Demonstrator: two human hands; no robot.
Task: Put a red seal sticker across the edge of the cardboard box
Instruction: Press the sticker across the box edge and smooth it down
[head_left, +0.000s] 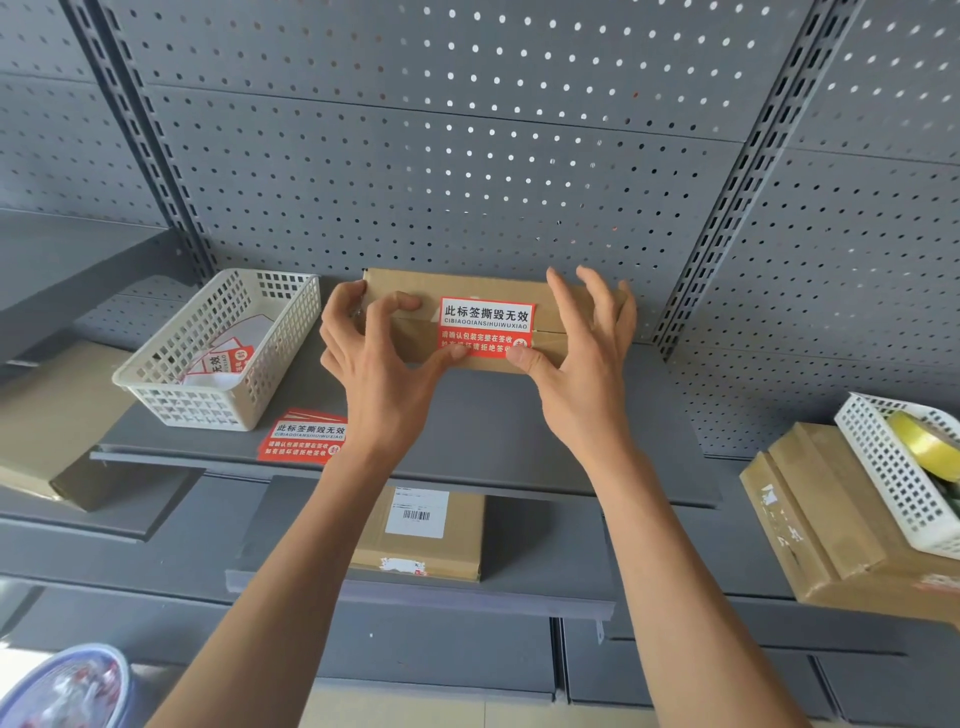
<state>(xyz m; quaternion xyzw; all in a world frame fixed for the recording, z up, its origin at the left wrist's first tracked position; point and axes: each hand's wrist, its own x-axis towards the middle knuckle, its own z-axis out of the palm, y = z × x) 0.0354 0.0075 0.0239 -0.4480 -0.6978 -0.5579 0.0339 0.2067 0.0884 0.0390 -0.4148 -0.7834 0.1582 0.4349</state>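
A flat brown cardboard box (410, 291) lies on the grey shelf (467, 431) against the pegboard wall. A red and white seal sticker (485, 325) lies on its top, over the seam between the flaps and reaching the near edge. My left hand (379, 358) rests on the box's left end, its thumb pressing the sticker's lower left corner. My right hand (582, 353) is at the box's right part, thumb on the sticker's lower right corner, fingers spread above the box.
A white plastic basket (171, 389) with more stickers stands left of the box. A small stack of red stickers (304, 436) lies on the shelf front. Other cardboard boxes (421, 535) (831, 509) sit on lower shelves. A second basket (904, 483) at right holds yellow tape.
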